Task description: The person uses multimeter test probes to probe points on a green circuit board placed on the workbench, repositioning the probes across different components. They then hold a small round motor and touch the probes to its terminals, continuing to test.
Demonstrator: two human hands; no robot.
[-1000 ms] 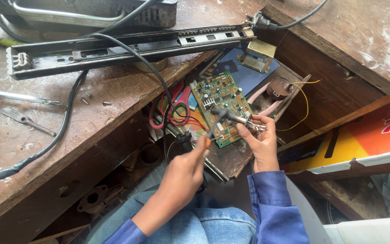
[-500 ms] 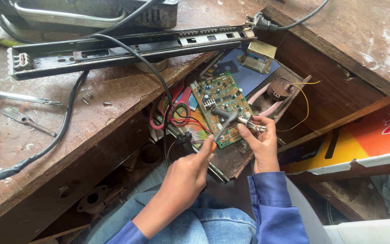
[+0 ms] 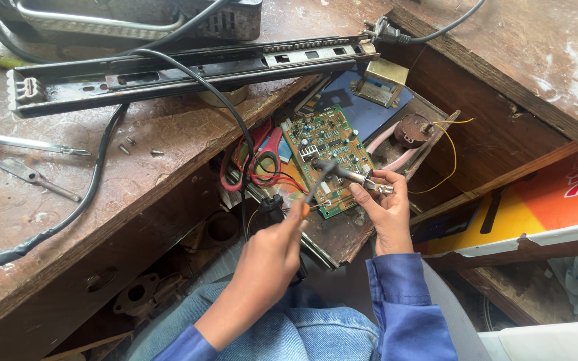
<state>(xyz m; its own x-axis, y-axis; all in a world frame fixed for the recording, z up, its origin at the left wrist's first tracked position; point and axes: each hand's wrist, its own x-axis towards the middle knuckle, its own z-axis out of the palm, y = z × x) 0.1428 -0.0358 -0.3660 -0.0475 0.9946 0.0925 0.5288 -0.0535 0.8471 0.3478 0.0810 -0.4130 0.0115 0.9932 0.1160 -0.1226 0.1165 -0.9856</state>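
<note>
The left hand [image 3: 265, 257] grips a soldering iron [image 3: 316, 184] (orange-handled), its tip over the circuit board [image 3: 326, 144] just beyond both hands. The right hand [image 3: 386, 207] pinches what seems a small metal part [image 3: 369, 182].

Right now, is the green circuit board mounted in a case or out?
Out: the green circuit board lies bare and tilted over loose parts, components facing up, red wires trailing off its left side.

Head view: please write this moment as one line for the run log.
left hand: holds soldering iron | right hand: holds small metal part | tip at part, over green circuit board | wooden bench
</note>
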